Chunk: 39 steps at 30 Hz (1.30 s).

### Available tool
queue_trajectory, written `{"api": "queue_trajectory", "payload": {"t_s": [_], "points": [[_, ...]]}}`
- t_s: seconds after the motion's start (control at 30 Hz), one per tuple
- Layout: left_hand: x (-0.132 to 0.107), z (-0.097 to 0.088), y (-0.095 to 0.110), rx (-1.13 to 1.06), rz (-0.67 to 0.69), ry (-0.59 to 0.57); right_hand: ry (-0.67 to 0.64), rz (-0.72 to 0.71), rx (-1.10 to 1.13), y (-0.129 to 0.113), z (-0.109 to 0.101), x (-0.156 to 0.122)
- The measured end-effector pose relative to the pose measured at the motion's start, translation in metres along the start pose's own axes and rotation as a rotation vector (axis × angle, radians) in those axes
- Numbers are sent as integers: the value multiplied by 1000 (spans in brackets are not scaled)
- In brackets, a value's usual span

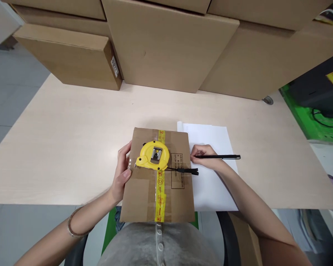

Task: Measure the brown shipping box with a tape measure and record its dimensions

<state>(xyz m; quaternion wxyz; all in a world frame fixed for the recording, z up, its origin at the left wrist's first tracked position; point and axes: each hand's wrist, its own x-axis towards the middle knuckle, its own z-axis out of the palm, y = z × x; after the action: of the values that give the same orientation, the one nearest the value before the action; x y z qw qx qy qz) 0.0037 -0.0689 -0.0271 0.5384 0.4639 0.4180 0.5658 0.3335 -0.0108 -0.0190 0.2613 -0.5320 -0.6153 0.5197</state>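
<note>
A small cardboard box (144, 192) sealed with yellow tape lies on the table (72, 140) in front of me. A yellow tape measure (152, 155) with a black strap rests on top of it. My left hand (122, 173) grips the box's left edge, fingers curled around it. My right hand (207, 157) is closed on a black pen (219, 157), its tip on a white sheet of paper (213, 147) just right of the box.
Large cardboard boxes (169, 48) are stacked along the back of the table. A green and black bin (316, 111) stands at the right. A chair arm (227, 229) shows below the table's near edge.
</note>
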Motion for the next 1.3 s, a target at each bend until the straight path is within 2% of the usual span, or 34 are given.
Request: {"api": "queue_trajectory", "payload": {"t_s": [0.1,0.97,1.3], "points": [[0,1,1,-50,-68,0,-7,0,-7,0,-1,1],[-1,4,6,-87,-95,7,3,-13,-27,6,-1,0],[0,-1,3,-51,-79,-18,34,-15,-30,16,-2,-1]]}}
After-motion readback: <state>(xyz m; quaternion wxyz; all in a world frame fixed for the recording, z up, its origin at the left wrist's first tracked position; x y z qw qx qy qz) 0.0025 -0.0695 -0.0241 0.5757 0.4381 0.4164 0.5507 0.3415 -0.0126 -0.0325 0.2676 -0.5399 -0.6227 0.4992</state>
